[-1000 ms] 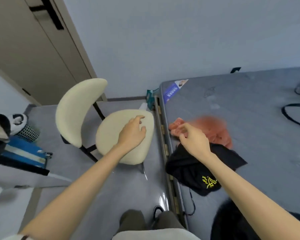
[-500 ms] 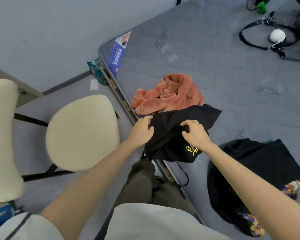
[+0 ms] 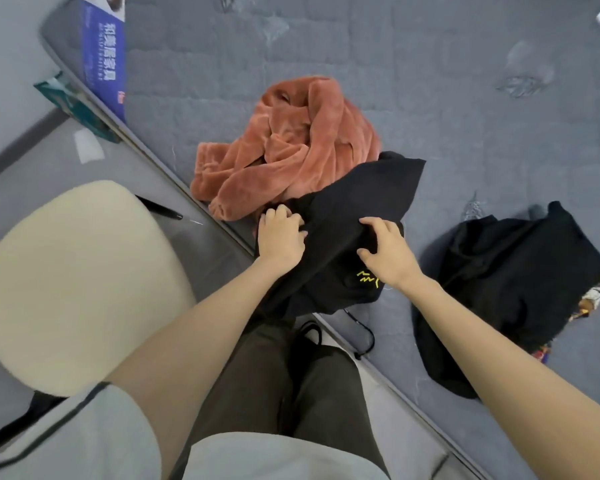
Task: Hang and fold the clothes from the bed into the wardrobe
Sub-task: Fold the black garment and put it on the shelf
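Head view: left hand point(image 3: 280, 233) and right hand point(image 3: 387, 252) both curl fingers into black garment with yellow print point(image 3: 354, 202) at mattress point(image 3: 465, 98) edge, partly over rust fleece point(image 3: 291, 150); soft, light, floppy, likely best grabbed by its hem corners

Home bedroom: bare grey mattress point(image 3: 430, 98) w/ strewn clothes, cream chair point(image 3: 73, 282) beside bed, grey floor.

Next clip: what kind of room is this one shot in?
Probably a bedroom: a bare grey quilted mattress strewn with clothes, among them a rust fleece garment and a black top, with a cream padded chair beside it.
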`<state>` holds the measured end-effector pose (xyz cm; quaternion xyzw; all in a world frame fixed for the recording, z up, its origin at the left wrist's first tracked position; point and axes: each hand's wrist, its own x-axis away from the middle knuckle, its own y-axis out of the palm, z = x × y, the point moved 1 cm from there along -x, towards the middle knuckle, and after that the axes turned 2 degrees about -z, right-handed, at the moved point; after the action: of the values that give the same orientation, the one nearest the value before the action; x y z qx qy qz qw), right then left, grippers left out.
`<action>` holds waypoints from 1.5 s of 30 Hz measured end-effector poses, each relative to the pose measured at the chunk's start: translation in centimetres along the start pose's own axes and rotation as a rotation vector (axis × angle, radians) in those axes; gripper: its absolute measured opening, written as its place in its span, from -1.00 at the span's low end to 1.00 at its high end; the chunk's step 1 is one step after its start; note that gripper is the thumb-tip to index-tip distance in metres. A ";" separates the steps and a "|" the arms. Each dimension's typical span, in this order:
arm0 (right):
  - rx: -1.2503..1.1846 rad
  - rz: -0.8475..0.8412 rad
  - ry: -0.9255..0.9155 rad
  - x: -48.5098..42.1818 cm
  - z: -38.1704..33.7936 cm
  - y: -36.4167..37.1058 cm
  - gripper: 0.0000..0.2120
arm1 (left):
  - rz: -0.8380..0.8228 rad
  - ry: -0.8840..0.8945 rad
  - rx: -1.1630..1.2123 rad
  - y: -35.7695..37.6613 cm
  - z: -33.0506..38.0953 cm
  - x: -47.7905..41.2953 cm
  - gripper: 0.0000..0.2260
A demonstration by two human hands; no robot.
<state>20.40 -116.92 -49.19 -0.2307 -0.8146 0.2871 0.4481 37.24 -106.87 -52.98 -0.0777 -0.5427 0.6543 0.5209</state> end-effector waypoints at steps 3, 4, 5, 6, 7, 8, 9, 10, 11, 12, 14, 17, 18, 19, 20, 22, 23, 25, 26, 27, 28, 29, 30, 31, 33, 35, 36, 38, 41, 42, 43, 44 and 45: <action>-0.024 0.003 -0.029 0.0 -0.2 0.4 -0.25 | -0.088 -0.091 0.393 0.0 -0.5 0.5 -0.77; -0.010 0.009 -0.031 0.1 -0.3 0.5 -0.16 | -0.082 -0.096 0.494 -0.4 -0.7 0.8 -0.79; 0.022 0.012 -0.026 0.2 -0.5 0.6 -0.09 | -0.070 -0.084 0.555 -0.9 -1.0 1.1 -0.80; 0.070 0.005 -0.018 0.3 -0.7 0.8 -0.06 | -0.064 -0.058 0.616 -1.6 -1.2 1.7 -0.80; 0.132 -0.013 -0.017 0.3 -1.0 0.8 -0.08 | -0.061 -0.017 0.689 -2.3 -1.4 2.3 -0.80; 0.205 -0.026 -0.030 0.3 -1.4 0.8 -0.14 | -0.061 0.029 0.762 -3.2 -1.4 2.9 -0.82; 0.274 -0.014 -0.064 0.2 -1.8 0.8 -0.26 | -0.053 0.078 0.812 -4.0 -1.4 3.6 -0.87; 0.329 0.023 -0.120 0.2 -2.3 0.8 -0.40 | -0.038 0.114 0.838 -4.8 -1.3 4.3 -0.91; 0.366 0.069 -0.188 0.3 -2.7 0.8 -0.56 | -0.007 0.133 0.842 -5.5 -1.2 5.0 -0.92; 0.382 0.099 -0.247 0.4 -3.2 0.8 -0.70 | 0.042 0.137 0.835 -6.2 -1.3 5.7 -0.91; 0.322 0.117 -0.303 0.9 -4.0 0.6 -0.82 | 0.183 0.112 0.821 -7.4 -1.6 7.3 -0.89; 0.098 0.227 -0.311 2.4 -5.2 -1.3 -0.88 | 0.390 0.028 0.858 -8.6 -2.0 10.1 -0.92; 0.020 0.248 -0.344 3.2 -5.8 -2.2 -0.88 | 0.449 0.003 0.866 -8.8 -2.1 11.3 -0.90; -0.061 0.241 -0.393 4.3 -6.7 -3.1 -0.87 | 0.504 -0.016 0.880 -9.0 -2.1 12.4 -0.87; -0.147 0.216 -0.449 5.5 -7.8 -4.0 -0.85 | 0.558 -0.034 0.909 -9.2 -2.1 13.7 -0.86; -0.350 0.156 -0.556 8.5 -10.1 -5.4 -0.83 | 0.656 -0.104 0.976 -9.2 -2.2 16.4 -0.88; -0.452 0.125 -0.593 10.1 -11.4 -6.0 -0.81 | 0.691 -0.142 0.983 -9.0 -2.2 18.0 -0.89; -0.630 0.058 -0.601 13.3 -13.8 -7.3 -0.77 | 0.652 -0.184 0.955 -8.0 -1.7 21.3 -0.84; -0.704 0.011 -0.584 14.9 -15.0 -7.9 -0.77 | 0.571 -0.173 0.954 -7.3 -1.2 22.9 -0.77; -0.775 -0.055 -0.561 16.5 -16.0 -8.3 -0.78 | 0.474 -0.138 0.936 -6.7 -0.9 24.5 -0.65; -0.842 -0.144 -0.543 18.0 -17.1 -8.6 -0.80 | 0.389 -0.082 0.889 -6.2 -0.5 26.0 -0.50; -0.896 -0.243 -0.531 19.5 -18.2 -8.7 -0.80 | 0.328 -0.021 0.828 -5.9 -0.3 27.4 -0.33; -0.938 -0.335 -0.528 21.1 -19.2 -8.7 -0.81 | 0.297 0.032 0.791 -5.7 -0.1 28.7 -0.19; -0.979 -0.415 -0.527 22.8 -20.4 -8.6 -0.81 | 0.283 0.051 0.775 -5.7 -0.1 29.9 -0.07; -1.065 -0.543 -0.524 25.8 -22.5 -8.2 -0.80 | 0.303 -0.040 0.732 -6.1 -0.3 32.2 0.06; -1.105 -0.645 -0.511 28.5 -24.5 -7.2 -0.83 | 0.459 -0.199 0.615 -7.0 -1.0 34.2 -0.03; -1.101 -0.689 -0.497 29.8 -25.4 -6.6 -0.88 | 0.576 -0.254 0.562 -7.8 -1.6 35.3 -0.17; -1.064 -0.751 -0.482 32.2 -26.8 -5.2 -0.97 | 0.734 -0.315 0.468 -9.8 -3.2 37.7 -0.58; -0.984 -0.734 -0.504 35.2 -28.4 -3.0 -0.94 | 0.684 -0.261 0.485 -11.8 -6.1 42.9 -0.85; -0.936 -0.686 -0.522 36.0 -28.8 -2.2 -0.93 | 0.672 -0.248 0.518 -12.3 -6.9 45.2 -0.87; -0.884 -0.642 -0.542 36.6 -29.2 -1.4 -0.90 | 0.686 -0.254 0.525 -12.6 -7.7 47.5 -0.86; -0.825 -0.629 -0.559 37.4 -29.6 -0.5 -0.86 | 0.711 -0.268 0.524 -12.8 -8.4 49.8 -0.85; -0.759 -0.643 -0.575 38.1 -29.9 0.7 -0.83 | 0.738 -0.276 0.543 -13.1 -9.1 52.1 -0.85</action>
<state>27.55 -84.49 -13.92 -0.0287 -0.9789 -0.1250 0.1589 27.93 -62.98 -22.11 -0.0388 -0.3525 0.9179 0.1781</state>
